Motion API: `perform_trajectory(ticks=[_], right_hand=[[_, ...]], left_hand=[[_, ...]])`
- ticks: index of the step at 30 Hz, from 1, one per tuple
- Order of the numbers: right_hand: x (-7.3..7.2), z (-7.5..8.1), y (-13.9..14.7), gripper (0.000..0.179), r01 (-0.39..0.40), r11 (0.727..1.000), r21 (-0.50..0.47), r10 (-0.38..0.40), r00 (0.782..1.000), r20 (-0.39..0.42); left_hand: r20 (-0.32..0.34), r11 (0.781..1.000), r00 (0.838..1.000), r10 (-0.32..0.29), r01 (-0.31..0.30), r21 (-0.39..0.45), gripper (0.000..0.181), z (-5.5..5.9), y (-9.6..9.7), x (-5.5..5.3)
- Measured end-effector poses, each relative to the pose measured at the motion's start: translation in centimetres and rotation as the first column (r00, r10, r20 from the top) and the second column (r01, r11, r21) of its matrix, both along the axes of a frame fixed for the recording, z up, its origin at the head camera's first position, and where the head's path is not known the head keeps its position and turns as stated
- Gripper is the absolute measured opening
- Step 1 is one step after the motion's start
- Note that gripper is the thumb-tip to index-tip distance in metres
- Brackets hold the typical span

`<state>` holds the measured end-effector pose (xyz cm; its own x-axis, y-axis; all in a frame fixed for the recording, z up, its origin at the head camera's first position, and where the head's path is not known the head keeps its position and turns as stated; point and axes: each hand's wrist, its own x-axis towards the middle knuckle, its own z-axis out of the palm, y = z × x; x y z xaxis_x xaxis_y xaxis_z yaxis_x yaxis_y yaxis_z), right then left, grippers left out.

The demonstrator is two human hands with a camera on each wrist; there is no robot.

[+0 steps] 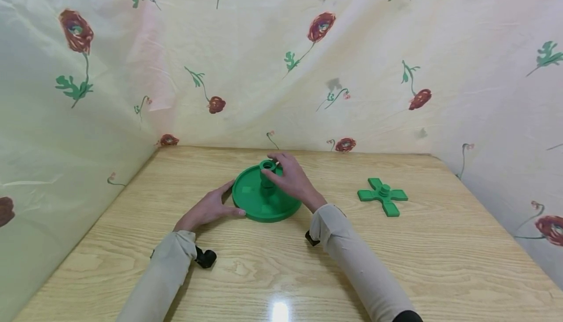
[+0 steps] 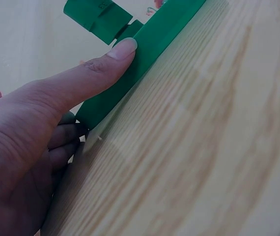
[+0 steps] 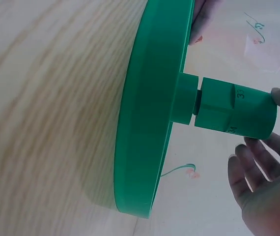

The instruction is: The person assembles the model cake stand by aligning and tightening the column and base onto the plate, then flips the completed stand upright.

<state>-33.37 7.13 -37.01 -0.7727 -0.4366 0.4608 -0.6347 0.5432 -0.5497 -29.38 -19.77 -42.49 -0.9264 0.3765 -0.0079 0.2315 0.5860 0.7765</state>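
Thumb & fingers of R hand (image 1: 290, 178) pinch top of green cylinder (image 3: 253, 105), slightly tilted above stub (image 3: 185, 98) at ctr. of green disc (image 1: 281, 206); L hand (image 1: 211, 208), thumb & fingers spread wide, grips disc's rim. Disc rests on wood table (image 1: 246, 278), betw. hands; green cross-shaped pc. (image 1: 384, 191) sits well apart to R.

Shows solid green on round rimmed plate (image 1: 255, 202), hollow cylinder (image 3: 236, 109) and four-armed cross (image 1: 384, 194), red flowers (image 1: 321, 26) on cream sheet (image 1: 250, 33).
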Motion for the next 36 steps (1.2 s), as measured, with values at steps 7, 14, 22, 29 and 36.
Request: perform_trajectory(ticks=[7, 14, 22, 29, 36], right_hand=[[0.12, 0.06, 0.12, 0.043, -0.006, 1.000, -0.015, 0.006, 1.000, 0.009], [0.15, 0.15, 0.02, 0.041, 0.011, 1.000, -0.010, -0.011, 1.000, 0.015], [0.07, 0.03, 0.01, 0.043, -0.002, 1.000, 0.016, 0.002, 1.000, 0.008], [0.12, 0.07, -0.03, 0.037, -0.016, 1.000, -0.001, 0.016, 1.000, 0.000], [0.13, 0.11, -0.16, 0.045, 0.028, 1.000, 0.013, -0.028, 0.999, 0.018]], left_hand=[[-0.001, 1.000, 1.000, 0.004, -0.004, -0.009, 0.112, 0.08, 0.03, -0.01], [0.000, 1.000, 1.000, 0.007, -0.007, -0.006, 0.111, 0.06, -0.02, 0.09], [0.008, 1.000, 1.000, 0.008, -0.008, -0.005, 0.111, 0.03, 0.01, 0.10], [0.007, 1.000, 1.000, 0.009, -0.009, -0.007, 0.111, 0.03, 0.02, 0.12], [0.008, 1.000, 1.000, 0.015, -0.015, -0.011, 0.112, -0.01, 0.01, 0.16]])
